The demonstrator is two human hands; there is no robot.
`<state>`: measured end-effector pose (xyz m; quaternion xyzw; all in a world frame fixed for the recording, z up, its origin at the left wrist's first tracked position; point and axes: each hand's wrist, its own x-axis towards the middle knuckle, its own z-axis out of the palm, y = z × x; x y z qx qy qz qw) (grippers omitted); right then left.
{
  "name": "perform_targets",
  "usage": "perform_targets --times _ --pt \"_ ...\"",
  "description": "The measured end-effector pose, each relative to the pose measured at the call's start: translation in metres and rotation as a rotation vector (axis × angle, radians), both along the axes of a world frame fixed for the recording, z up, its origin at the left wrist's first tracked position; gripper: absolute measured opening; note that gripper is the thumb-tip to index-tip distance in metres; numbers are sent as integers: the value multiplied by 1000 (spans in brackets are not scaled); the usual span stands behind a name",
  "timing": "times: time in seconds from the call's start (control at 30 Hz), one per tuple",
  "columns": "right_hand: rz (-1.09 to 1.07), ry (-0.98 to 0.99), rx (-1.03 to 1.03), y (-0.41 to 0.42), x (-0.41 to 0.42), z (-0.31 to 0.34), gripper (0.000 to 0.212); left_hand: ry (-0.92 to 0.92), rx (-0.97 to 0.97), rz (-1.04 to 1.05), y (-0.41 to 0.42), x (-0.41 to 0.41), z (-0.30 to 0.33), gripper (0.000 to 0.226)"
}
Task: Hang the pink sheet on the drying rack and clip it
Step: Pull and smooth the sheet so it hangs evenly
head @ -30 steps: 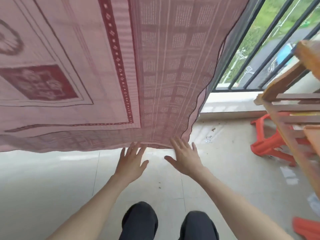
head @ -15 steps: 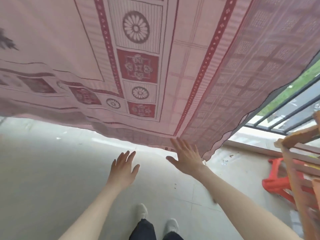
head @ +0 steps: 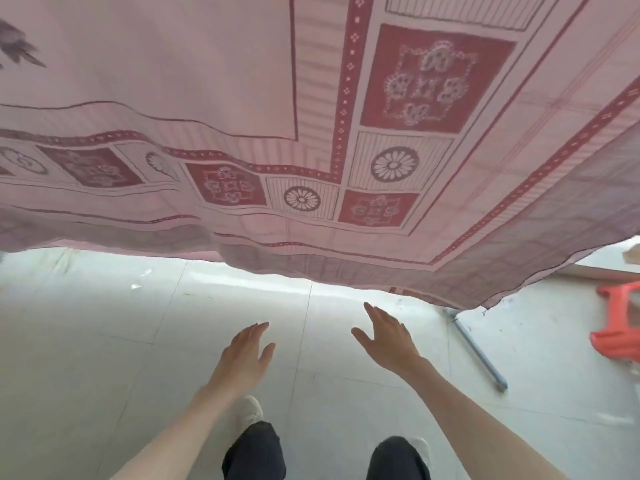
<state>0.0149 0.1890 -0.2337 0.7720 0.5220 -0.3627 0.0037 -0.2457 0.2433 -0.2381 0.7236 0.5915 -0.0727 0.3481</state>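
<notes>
Hands (head: 242, 355) (head: 388, 341) empty (fingers spread) | pink sheet (head: 207, 98) overhead | pole (head: 478, 351), orange stool (head: 620, 327) right

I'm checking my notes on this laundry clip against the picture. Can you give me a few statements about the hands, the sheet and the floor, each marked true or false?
1. Both hands are open and hold nothing. True: the left hand and right hand are spread, below the pink sheet.
2. The right hand grips the sheet's lower edge. False: it is apart from the edge, beneath it.
3. A grey metal rod lies on the tiled floor to the right. True.
4. A clip is visible on the sheet. False: none shows.
5. The orange stool is at the left edge. False: it is at the right edge.
</notes>
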Motion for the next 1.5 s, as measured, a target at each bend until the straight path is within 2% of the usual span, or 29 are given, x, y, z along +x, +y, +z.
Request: perform_targets --times 0.1,0.17,0.27,0.33,0.43,0.53,0.63,0.7,0.8,0.87,1.1,1.27,1.5 --pt "-239 191 -50 14 -38 -56 64 -129 -137 169 23 -31 -45 50" --pt "-326 226 -40 31 -52 -95 60 -178 -189 236 41 -40 -83 52" --pt "-433 226 15 69 -59 -164 52 -233 -253 203 72 -33 -159 56" --pt "-578 335 49 97 -57 -215 50 -367 -292 311 95 -20 -216 55" --pt "-960 841 84 129 -49 -288 49 -675 -391 580 130 5 -292 56" --pt "-1174 1228 209 145 -39 -354 59 -816 -398 622 157 27 -362 62" --pt "-1269 1528 420 165 -26 -412 68 -1050 -425 687 184 49 -418 61" --pt "-1273 1638 537 178 -18 -430 59 -1267 -449 741 205 59 -433 49" --pt "-1219 1675 686 196 -6 -438 25 -1500 -429 713 231 67 -437 7" --pt "-1180 1657 753 202 1 -435 10 -1567 -416 693 240 70 -436 9" --pt "-1334 1605 817 204 5 -433 5 -1480 -347 861 242 79 -433 17" --pt "-1340 1566 847 211 7 -438 5 -1421 -260 878 249 81 -441 19" --pt "-1478 1496 883 205 22 -443 8 -1347 -313 943 247 100 -457 14"
